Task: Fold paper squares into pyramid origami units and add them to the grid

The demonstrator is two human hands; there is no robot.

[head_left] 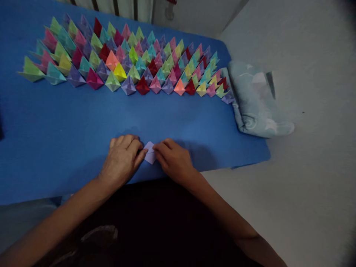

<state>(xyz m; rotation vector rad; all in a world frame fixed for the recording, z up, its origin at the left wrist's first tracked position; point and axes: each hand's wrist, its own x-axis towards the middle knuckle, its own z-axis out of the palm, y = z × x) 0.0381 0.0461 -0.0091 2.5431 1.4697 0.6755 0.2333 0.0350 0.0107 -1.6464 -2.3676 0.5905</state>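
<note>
Near the front edge of the blue cover, a small piece of lilac paper lay between the two hands, folded into a flat diamond with one point toward the person and a crease line across its middle. The left hand had its thumb and forefinger closed on the paper's left side, the other fingers curled together behind them. The right hand pinched the right side between thumb and forefinger, its remaining fingers bent in. How the fingertips met beneath the paper could not be told.

On the far side, many folded paper boats stood close together in several rows, in green, teal, purple, pink, red, yellow and orange, their peaks up and their sides spread. Those looked finished. The lilac paper seemed only partway there: it had been folded down small, but it had no raised peak or open sides, so the opening-out and shaping appeared left to do. No other loose sheet could be made out nearby. At the right end of the rows lay a rolled blanket, next to the pale wall.
</note>
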